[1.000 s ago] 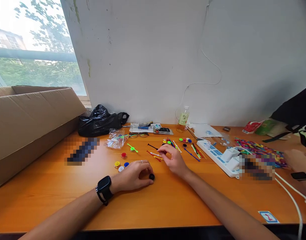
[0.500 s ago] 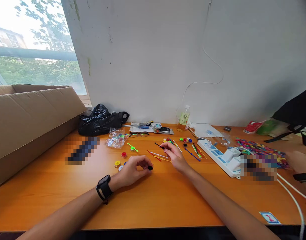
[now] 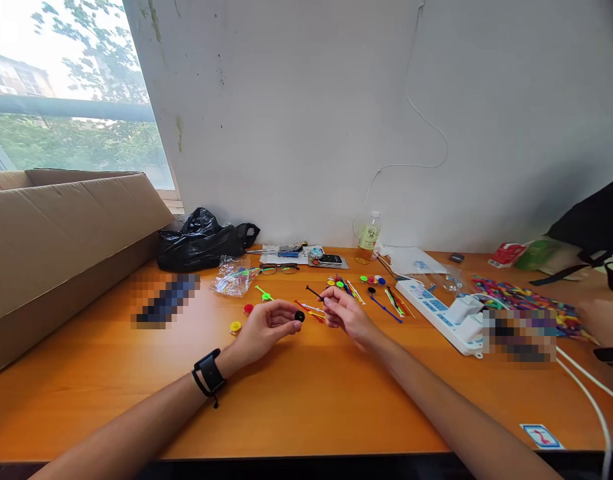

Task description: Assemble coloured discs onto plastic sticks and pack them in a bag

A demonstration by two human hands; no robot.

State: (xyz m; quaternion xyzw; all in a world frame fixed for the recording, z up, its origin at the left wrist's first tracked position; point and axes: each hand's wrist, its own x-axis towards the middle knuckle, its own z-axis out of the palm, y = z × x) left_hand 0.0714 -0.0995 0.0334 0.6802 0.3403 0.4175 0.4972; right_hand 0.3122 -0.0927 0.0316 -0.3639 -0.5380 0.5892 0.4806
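My left hand (image 3: 266, 327), with a black watch on its wrist, is raised off the orange table (image 3: 306, 400) and pinches a small black round disc (image 3: 299, 316) between thumb and fingers. My right hand (image 3: 343, 312) is just to its right and pinches a thin black stick (image 3: 315, 292) whose free end points up and left. Disc and stick are a few centimetres apart. Loose coloured sticks (image 3: 311, 311) lie on the table under the hands. A red disc (image 3: 248, 309) and a yellow disc (image 3: 235, 327) sit to the left.
A large cardboard box (image 3: 61, 233) fills the left side. A black plastic bag (image 3: 201, 243), a clear packet, glasses, a drink bottle (image 3: 368, 240) and more coloured discs and sticks stand toward the wall. A white power strip (image 3: 436, 310) lies right. Another person's hand (image 3: 603, 320) is at the far right.
My left hand lifted the black disc off the table and moved it up and right. My right hand picked up the black stick and drew it back toward the disc.
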